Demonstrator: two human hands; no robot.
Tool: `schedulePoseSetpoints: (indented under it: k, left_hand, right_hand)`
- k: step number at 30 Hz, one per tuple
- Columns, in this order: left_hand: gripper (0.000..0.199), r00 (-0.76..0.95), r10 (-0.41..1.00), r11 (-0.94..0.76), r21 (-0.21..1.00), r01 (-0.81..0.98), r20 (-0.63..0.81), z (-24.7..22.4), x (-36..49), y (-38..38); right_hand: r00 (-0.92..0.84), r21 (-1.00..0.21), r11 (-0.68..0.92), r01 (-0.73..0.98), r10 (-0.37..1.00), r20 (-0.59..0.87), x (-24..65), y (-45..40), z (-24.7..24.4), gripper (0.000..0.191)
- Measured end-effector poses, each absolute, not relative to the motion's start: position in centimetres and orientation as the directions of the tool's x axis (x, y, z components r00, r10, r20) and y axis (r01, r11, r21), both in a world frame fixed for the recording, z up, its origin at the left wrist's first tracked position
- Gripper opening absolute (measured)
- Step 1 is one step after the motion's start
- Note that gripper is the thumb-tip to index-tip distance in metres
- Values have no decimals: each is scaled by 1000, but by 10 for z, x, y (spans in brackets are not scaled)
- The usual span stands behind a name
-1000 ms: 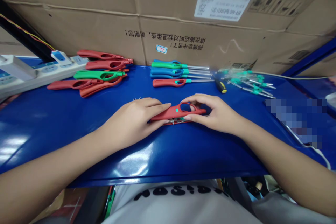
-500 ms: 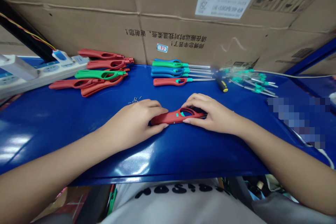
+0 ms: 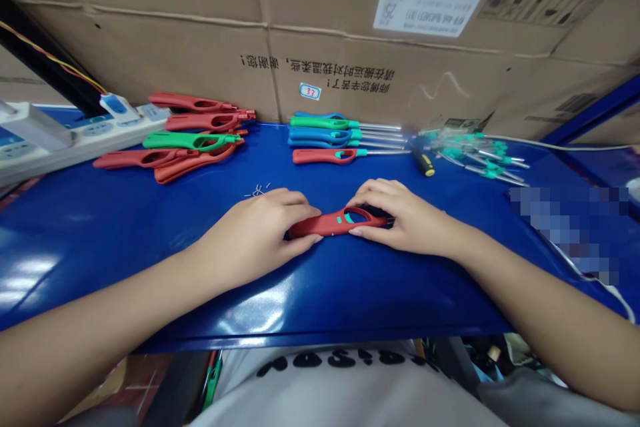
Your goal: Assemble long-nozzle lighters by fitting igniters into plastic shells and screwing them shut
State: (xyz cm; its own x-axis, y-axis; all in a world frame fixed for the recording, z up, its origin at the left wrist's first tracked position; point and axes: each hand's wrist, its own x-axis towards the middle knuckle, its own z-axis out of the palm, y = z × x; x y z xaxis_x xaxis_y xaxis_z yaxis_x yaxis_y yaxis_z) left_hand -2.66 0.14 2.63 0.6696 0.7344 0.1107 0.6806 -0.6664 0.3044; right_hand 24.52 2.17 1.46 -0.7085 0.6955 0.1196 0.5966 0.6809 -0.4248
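Note:
A red long-neck utility lighter [image 3: 327, 224] lies crosswise between my hands, just above or on the blue table. Teal parts show at its trigger opening. My left hand [image 3: 267, 221] is closed around the handle end, thumb along the near side. My right hand [image 3: 410, 217] pinches the nozzle end, its fingers covering most of the metal tube. Just beyond my left hand lie several small screws [image 3: 258, 190]. Behind the held lighter, lighters with metal tubes [image 3: 324, 156] are lined up in red, blue and green.
Red and green lighter casings [image 3: 193, 141] are piled at the back left, beside a white power strip [image 3: 93, 137]. A screwdriver [image 3: 424, 159] and a heap of metal tubes with teal parts [image 3: 480, 153] lie at the back right. A cardboard box [image 3: 200, 40] walls off the rear.
The gap along the red lighter's casing near the trigger ring looks narrower. Both hands keep nearly the same grip and place.

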Motion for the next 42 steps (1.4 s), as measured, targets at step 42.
schedulePoseSetpoints:
  k: [42]
  left_hand:
    - [40, 673, 651, -748, 143, 648, 351, 15, -26, 10]
  right_hand:
    - [-687, -74, 713, 697, 694, 217, 249, 21, 22, 31]
